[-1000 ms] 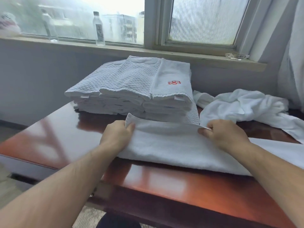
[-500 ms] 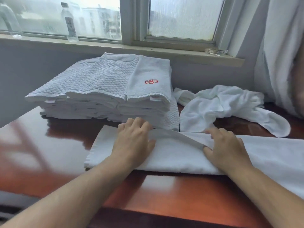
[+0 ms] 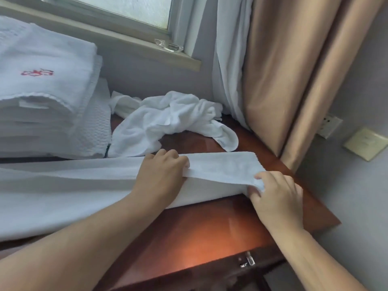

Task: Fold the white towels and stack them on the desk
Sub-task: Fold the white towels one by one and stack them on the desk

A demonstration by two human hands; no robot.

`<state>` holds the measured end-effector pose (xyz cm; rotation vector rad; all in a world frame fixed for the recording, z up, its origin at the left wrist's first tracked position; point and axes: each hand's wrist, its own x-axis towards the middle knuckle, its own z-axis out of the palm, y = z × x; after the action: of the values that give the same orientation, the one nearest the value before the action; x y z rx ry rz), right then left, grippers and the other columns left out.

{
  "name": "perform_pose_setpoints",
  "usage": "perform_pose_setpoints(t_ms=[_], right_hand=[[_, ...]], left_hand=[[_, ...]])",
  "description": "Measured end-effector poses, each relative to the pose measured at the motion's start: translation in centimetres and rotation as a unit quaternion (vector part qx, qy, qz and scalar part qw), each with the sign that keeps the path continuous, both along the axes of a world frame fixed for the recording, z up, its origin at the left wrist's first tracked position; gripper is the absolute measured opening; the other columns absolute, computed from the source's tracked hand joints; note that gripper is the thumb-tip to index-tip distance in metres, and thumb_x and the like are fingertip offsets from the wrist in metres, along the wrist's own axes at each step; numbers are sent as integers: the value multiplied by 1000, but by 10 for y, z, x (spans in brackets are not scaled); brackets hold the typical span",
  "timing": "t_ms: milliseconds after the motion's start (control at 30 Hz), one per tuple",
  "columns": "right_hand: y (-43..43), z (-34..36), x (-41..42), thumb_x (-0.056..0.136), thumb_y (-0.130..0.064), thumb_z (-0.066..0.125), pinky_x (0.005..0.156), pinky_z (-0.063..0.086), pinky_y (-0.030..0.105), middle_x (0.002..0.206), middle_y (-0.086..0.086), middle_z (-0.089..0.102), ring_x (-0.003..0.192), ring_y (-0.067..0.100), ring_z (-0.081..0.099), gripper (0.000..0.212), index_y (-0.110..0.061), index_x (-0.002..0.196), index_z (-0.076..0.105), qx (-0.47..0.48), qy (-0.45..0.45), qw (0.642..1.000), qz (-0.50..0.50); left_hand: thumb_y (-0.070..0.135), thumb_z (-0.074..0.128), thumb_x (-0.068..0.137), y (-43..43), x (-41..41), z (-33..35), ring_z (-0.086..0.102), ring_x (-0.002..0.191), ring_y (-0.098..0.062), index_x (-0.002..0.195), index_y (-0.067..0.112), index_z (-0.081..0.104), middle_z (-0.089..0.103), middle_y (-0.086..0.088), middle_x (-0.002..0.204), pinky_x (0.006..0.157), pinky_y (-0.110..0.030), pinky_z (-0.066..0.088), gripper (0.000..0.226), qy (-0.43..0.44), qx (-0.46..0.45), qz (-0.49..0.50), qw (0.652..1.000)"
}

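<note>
White terry towel (image 3: pixel 73 185) is lying lengthwise across the table (image 3: pixel 210 227), looking soft, light and limp, likely best taken at edges and corners; the left hand (image 3: pixel 161 175) is gripping its upper layer's edge; the right hand (image 3: pixel 277 198) is pinching the end corner; the folded stack (image 3: pixel 42 101) is sitting just behind.

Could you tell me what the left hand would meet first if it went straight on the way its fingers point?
Most likely the crumpled towel, just past a bare strip of desk; the left hand points toward it, though depth is unclear.
</note>
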<state>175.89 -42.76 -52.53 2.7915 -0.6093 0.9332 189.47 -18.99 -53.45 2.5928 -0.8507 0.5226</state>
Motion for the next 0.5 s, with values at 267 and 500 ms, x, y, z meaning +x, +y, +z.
perform_pose_setpoints(t_ms=[267, 500], right_hand=[[-53, 32, 25, 88, -45, 67, 79, 42, 42, 95, 6, 67, 91, 36, 57, 25, -22, 90, 76, -34, 55, 986, -155], [-90, 36, 56, 97, -33, 59, 69, 41, 34, 93, 4, 67, 85, 29, 55, 18, -17, 96, 68, 245, -34, 967, -65]], left_hand=[[59, 52, 95, -14, 24, 14, 59, 82, -18, 94, 30, 62, 59, 8, 87, 56, -31, 36, 30, 14, -5, -1, 1000], [63, 48, 95, -13, 46, 14, 49, 73, -16, 80, 33, 50, 59, 9, 83, 54, -30, 33, 34, 20, 8, 7, 1000]])
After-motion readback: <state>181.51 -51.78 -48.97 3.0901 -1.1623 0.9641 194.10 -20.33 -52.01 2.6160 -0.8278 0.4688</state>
